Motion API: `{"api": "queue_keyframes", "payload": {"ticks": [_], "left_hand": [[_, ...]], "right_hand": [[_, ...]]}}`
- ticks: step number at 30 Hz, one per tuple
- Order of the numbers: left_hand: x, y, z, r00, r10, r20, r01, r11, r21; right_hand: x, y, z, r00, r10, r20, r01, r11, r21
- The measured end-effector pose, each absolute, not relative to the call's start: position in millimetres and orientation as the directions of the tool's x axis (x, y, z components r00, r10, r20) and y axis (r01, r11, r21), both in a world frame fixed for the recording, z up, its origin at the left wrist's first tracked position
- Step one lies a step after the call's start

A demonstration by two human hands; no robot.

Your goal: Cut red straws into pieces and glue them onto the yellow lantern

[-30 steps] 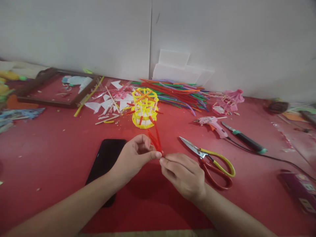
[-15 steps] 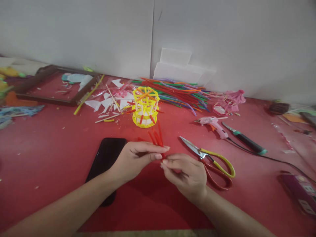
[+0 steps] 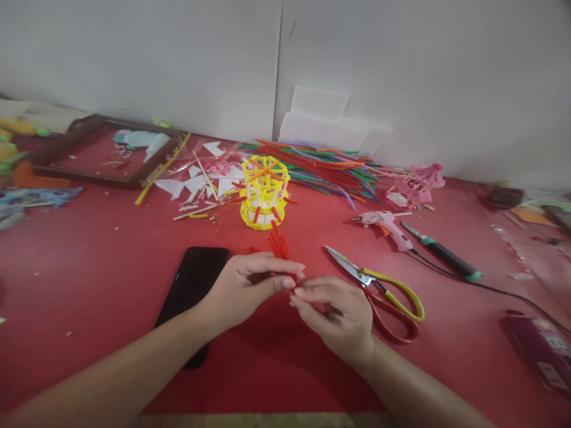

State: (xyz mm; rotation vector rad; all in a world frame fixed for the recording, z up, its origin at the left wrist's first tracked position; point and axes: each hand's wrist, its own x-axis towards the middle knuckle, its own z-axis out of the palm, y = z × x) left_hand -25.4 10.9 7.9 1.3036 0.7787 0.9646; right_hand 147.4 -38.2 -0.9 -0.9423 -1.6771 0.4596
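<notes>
A small bunch of red pipe cleaners sticks up from between my hands, its lower ends covered by fingers. My left hand pinches the bunch between thumb and fingers. My right hand is closed at the bunch's lower end, thumb and forefinger pressed together there. Just beyond stands a yellow round frame with pale sticks and red and orange pieces. A black phone lies partly under my left forearm. Beside my right hand lie scissors with one yellow and one red handle.
A pile of coloured pipe cleaners lies at the back by the wall. To the right are a pink glue gun, a dark-handled cutting tool and a purple box. Paper scraps and a brown frame sit back left.
The red pipe cleaners have drawn closer together and lean more to the left. Both hands keep nearly the same place, still closed on the bunch.
</notes>
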Motion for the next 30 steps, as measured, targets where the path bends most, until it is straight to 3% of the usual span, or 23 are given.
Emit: {"api": "queue_keyframes", "payload": {"ticks": [5,9,19,26,30], "left_hand": [[-23.0,12.6,6.5,0.416,0.907,-0.058,-0.144,0.129,0.981],[-22.4,11.6,6.5,0.407,0.91,-0.078,-0.126,0.141,0.982],[-24.4,12.4,-0.6,0.406,0.906,-0.118,-0.143,0.191,0.971],[-23.9,11.9,1.2,0.414,0.908,-0.063,-0.175,0.147,0.973],[-23.9,11.4,1.6,0.402,0.912,-0.078,-0.187,0.165,0.968]], "right_hand": [[148.2,-37.8,-1.1,-0.153,0.721,0.675,0.467,0.655,-0.593],[147.9,-37.7,-1.9,-0.177,0.722,0.669,0.468,0.659,-0.588],[154.8,-33.5,-3.2,-0.215,0.769,0.602,0.374,0.634,-0.677],[151.7,-37.2,-10.5,-0.038,0.884,0.466,0.33,0.452,-0.829],[151.4,-39.2,-15.2,-0.025,0.895,0.445,0.345,0.426,-0.837]]}}
